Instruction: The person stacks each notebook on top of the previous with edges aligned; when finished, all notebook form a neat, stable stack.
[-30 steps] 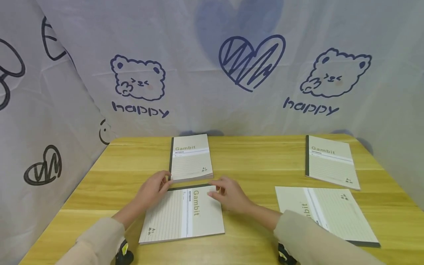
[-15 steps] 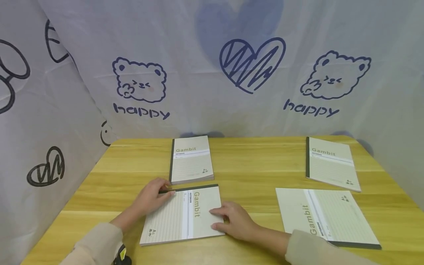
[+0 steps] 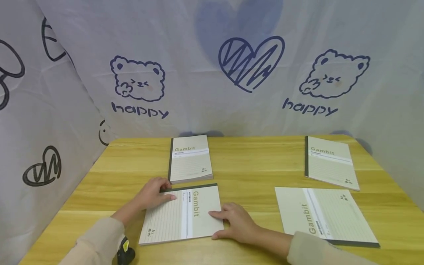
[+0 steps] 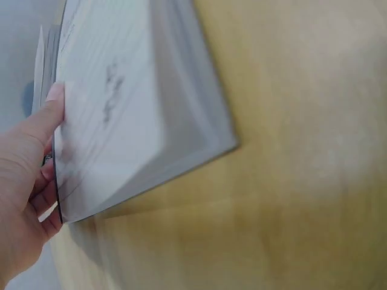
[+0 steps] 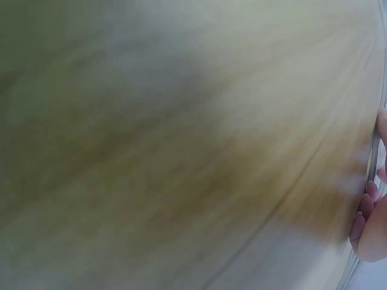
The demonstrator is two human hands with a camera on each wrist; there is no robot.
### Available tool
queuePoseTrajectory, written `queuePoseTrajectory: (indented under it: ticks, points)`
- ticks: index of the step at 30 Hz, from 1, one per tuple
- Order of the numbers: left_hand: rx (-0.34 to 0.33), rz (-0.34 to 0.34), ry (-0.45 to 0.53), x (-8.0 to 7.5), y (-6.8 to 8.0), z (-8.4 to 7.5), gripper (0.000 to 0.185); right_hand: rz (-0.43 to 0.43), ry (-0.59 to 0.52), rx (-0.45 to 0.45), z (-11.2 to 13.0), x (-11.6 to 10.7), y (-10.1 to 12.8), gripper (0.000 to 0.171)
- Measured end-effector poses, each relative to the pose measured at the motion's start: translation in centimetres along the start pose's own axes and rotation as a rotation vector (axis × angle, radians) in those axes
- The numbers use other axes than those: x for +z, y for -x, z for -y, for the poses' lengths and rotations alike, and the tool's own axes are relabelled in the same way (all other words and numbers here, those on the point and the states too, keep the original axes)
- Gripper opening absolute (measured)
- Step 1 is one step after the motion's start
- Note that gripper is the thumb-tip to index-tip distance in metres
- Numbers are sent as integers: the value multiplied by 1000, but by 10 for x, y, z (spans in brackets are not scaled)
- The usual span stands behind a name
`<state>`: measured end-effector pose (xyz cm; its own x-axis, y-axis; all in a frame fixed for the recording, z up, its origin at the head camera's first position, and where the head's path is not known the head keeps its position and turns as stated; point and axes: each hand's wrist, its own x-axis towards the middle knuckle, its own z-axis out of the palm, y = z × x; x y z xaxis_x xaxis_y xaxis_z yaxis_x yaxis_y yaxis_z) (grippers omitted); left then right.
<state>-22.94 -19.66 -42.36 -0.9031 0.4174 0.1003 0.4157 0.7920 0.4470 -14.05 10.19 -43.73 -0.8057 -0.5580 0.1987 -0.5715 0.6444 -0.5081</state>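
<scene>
A beige "Gambit" notebook [image 3: 203,226] lies sideways on the left half of the table, its dark spine away from the person. My left hand [image 3: 152,195] grips it at the far left corner, thumb on the lined cover and fingers along the spine. In the left wrist view, the cover [image 4: 115,139] lifts slightly from the pages at one corner. My right hand [image 3: 238,224] holds the right edge, index finger on the cover and thumb at the near corner. The right wrist view catches only part of that hand [image 5: 369,223], fingers curled at the edge.
Just beyond stands another notebook stack [image 3: 190,158], spine to the left. On the right, one notebook [image 3: 331,160] lies at the back and a sideways notebook [image 3: 341,217] in front, near the right sleeve [image 3: 318,246]. A printed white cloth [image 3: 195,103] hangs behind the wooden table [image 3: 258,162].
My right hand has slid from the far right corner down to the near part of the right edge. The left thumb has moved further onto the cover. The notebook has barely shifted.
</scene>
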Motion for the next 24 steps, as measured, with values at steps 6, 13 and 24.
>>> queuePoseTrajectory:
  ticks: [6, 13, 24]
  points:
    - [-27, 40, 46, -5, 0, -2, 30, 2, 23, 7, 2, 1, 0, 58]
    - [-21, 81, 114, -13, 1, -6, 30, 10, 28, 0, 3, -1, 0, 57]
    - [69, 204, 235, -44, -4, -11, 5, 34, -27, -14, -2, -8, -2, 57]
